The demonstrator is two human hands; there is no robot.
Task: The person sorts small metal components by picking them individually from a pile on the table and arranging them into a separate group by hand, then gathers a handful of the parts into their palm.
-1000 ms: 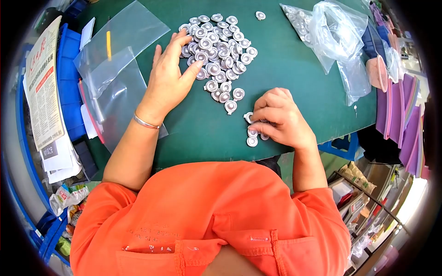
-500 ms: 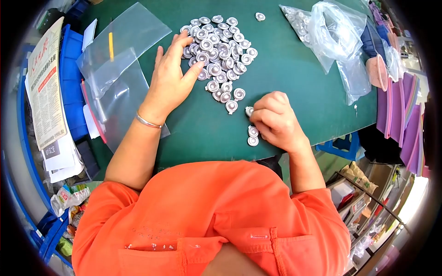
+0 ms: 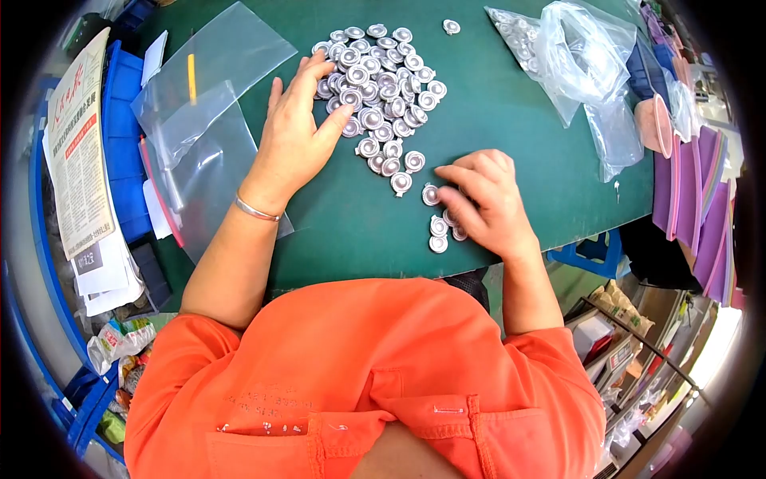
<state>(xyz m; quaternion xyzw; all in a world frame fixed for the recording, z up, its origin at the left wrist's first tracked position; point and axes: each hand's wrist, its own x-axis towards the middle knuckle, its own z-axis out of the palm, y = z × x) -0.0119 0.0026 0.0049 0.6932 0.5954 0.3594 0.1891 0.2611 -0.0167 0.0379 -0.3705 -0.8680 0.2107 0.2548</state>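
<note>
The round metal pieces [image 3: 387,81] sit in a big pile at the far middle of the green table [image 3: 335,239], and a thin line of them comes off its near side. The left hand [image 3: 295,128] is a bit spread, with its fingers on the left edge of the pile. A small group [image 3: 439,226] lies nearer and to the right, by the right hand [image 3: 488,199]. Half a second ago this hand was bunched up; now its thumb and pointing finger are apart, with no piece pinched at their tips. It is hard to tell if the curled fingers hide one. Two pieces also show by the thumb that could not be seen then. This seems to mean the small group rests loose, apart from the big pile. One more piece [image 3: 452,27] lies alone on the far side. At the far right, a clear bag [image 3: 562,104] has more metal pieces in it, next to crumpled plastic [image 3: 586,56]. On the left, clear bags [image 3: 203,128] lie flat, near a blue bin [image 3: 124,160]. A newspaper [image 3: 78,144] lies over the bin's left side, and what is inside is hidden.
</note>
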